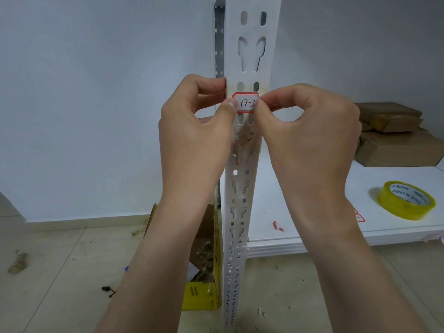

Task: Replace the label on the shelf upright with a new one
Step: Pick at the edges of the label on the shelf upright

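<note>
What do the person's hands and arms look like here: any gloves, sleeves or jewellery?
Both are bare. The left hand and right hand wear no gloves, and no ring shows on the visible fingers. The left forearm and right forearm carry no sleeve, watch or band down to the bottom edge of the frame. The visible left thumbnail is short and unpainted.

Tape roll (407, 200) lies on the shelf (264, 207), right of the upright (274, 56).
</note>
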The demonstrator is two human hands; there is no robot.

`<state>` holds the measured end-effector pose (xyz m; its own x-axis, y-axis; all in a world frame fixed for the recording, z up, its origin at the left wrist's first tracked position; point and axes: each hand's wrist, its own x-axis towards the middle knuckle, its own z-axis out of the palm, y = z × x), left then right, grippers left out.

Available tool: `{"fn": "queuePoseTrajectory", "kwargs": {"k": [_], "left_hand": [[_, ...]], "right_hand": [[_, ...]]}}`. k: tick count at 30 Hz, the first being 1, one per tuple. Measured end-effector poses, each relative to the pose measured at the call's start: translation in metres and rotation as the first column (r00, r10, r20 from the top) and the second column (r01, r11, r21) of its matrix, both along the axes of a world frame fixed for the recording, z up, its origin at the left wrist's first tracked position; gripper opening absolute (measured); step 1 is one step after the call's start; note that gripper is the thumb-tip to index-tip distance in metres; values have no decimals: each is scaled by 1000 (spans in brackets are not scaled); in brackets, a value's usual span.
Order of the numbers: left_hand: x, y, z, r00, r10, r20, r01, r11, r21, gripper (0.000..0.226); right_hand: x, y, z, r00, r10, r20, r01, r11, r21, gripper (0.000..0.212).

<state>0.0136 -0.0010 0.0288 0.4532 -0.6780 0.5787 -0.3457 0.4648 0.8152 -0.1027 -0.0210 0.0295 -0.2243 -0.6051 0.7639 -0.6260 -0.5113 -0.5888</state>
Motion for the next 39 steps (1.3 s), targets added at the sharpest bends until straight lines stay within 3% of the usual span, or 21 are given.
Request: {"fn": "queuePoseTrajectory", "kwargs": {"k": [21, 28, 39], "left_hand": [[0, 2, 0, 1000, -21, -21, 21, 999, 24, 13], [2, 0, 1, 1000, -22, -18, 22, 1000, 17, 13], [2, 0, 1, 1000, -22, -18, 22, 1000, 21, 12]], "right_hand": [[4, 1, 3, 1000, 8, 17, -9, 998, 68, 11], [-2, 1, 5, 998, -15, -57, 12, 998, -56, 17], [-2, 2, 10, 996, -3, -87, 0, 999, -34, 15]]}}
